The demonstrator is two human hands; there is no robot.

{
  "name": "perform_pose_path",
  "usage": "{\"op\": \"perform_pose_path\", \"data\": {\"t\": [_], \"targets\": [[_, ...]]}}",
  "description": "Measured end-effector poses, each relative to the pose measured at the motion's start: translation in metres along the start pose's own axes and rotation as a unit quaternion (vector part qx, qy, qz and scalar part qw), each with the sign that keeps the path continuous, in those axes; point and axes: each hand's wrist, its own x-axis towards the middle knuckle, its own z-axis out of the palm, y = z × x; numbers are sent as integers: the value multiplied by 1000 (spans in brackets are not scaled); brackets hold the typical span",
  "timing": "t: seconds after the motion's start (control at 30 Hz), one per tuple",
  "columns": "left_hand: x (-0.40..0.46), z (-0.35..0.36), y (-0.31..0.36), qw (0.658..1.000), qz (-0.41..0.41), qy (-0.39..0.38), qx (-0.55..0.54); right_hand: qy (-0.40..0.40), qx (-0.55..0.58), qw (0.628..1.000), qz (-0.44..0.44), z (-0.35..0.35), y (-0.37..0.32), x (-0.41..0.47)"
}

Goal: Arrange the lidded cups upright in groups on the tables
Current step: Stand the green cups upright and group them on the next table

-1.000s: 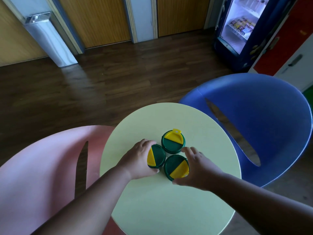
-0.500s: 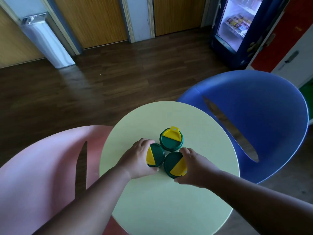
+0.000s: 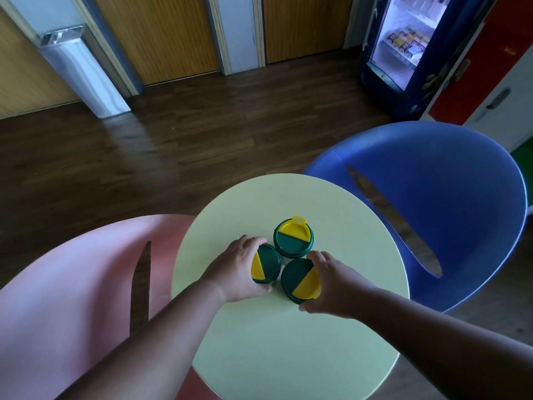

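Three cups with green-and-yellow lids stand upright in a tight triangle on the round pale yellow table [image 3: 288,342]. My left hand [image 3: 236,269] wraps the left cup [image 3: 266,264] from its left side. My right hand [image 3: 334,287] grips the front right cup [image 3: 298,280] from the right. The far cup [image 3: 293,238] stands free, touching the other two, its yellow tab pointing away from me. The cup bodies are mostly hidden under their lids.
A pink chair [image 3: 72,298] sits to the left of the table and a blue chair [image 3: 432,212] to its right. Beyond is dark wood floor, wooden doors, a white column unit [image 3: 83,70] and a lit drinks fridge [image 3: 403,44].
Both hands stay on their cups; the right hand has turned its cup slightly. The view has shifted a little.
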Motion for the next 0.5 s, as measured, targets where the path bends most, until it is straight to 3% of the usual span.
{"op": "perform_pose_path", "data": {"t": [0.5], "targets": [[-1,5,2,1000,-2,26,-10,1,8,1000,-5,0,0,-1]]}}
